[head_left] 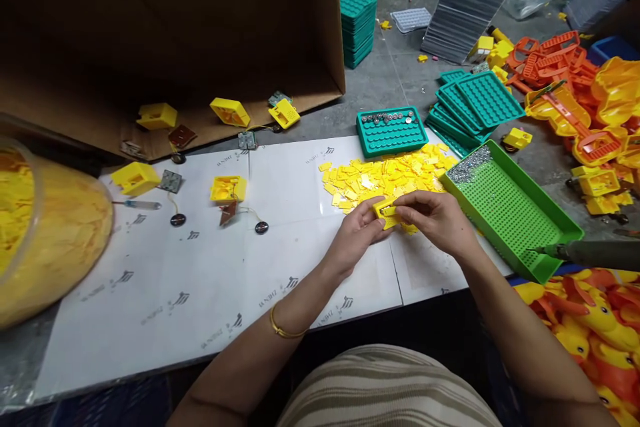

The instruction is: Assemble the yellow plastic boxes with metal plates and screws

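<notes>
**Left hand [353,240] pinches a small yellow box [384,211], with the right hand [443,219] at its other side**

The box is a bit right of the middle of the frame. The left thumb and fingers squeeze it from the left and from below. The right thumb and pointing finger come close together at its right and top edge. They touch it, or a small bit in it, but I cannot tell if they pinch a loose piece.

The box sits right between the two sets of fingertips, so both hands are about as near. Its hollow side seems to face up. Fingers hide some of it, so I cannot tell which way its long side runs.

Just past the box, going up the frame, is a pile of flat yellow bits [400,173] on the white board [300,253]. Behind the pile is a blue-green tray [395,145] with round metal bits [387,117]. To the right of the right hand is a green basket [530,217], with shiny little bits [470,165] at its upper left end.
</notes>
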Demonstrator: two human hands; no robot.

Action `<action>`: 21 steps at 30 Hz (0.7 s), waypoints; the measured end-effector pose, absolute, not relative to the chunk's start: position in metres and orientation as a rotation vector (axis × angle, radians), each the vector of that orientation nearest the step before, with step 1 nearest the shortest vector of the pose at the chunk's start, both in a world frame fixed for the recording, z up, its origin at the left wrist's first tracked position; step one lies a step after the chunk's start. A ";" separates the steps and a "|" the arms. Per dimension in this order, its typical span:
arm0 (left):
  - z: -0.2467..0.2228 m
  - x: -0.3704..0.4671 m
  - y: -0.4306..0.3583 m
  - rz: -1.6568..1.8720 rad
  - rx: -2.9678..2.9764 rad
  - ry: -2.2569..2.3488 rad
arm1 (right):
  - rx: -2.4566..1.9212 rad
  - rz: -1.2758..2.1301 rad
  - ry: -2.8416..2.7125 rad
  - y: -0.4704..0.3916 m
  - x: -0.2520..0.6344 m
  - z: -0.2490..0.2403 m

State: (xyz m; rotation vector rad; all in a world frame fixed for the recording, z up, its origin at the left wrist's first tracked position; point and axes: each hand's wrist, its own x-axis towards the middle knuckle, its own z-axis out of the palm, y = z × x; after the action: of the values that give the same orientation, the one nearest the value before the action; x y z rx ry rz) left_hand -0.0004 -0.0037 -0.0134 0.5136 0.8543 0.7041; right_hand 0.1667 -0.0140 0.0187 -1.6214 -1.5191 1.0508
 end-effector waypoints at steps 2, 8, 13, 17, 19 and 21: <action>-0.012 -0.001 -0.003 0.687 0.512 0.859 | -1.651 1.080 -1.539 -0.013 0.165 0.020; -0.011 -0.001 -0.002 0.667 0.594 0.866 | -1.739 0.963 -1.607 -0.013 0.159 0.023; -0.014 0.001 -0.002 0.687 0.613 0.871 | -1.714 0.978 -1.501 -0.015 0.156 0.015; -0.017 0.001 -0.002 0.701 0.639 0.901 | -1.722 0.799 -1.625 -0.015 0.144 0.012; -0.016 -0.001 -0.001 0.688 0.652 0.895 | -1.691 0.693 -1.741 -0.019 0.139 0.017; -0.013 -0.003 0.001 0.677 0.630 0.906 | -1.622 0.513 -1.771 -0.031 0.143 0.027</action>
State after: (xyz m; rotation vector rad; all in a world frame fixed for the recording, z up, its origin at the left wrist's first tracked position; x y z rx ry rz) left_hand -0.0027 0.0005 -0.0127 0.6302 0.9059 0.6774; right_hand 0.1432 -0.0306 0.0272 -1.6219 -1.7711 0.5126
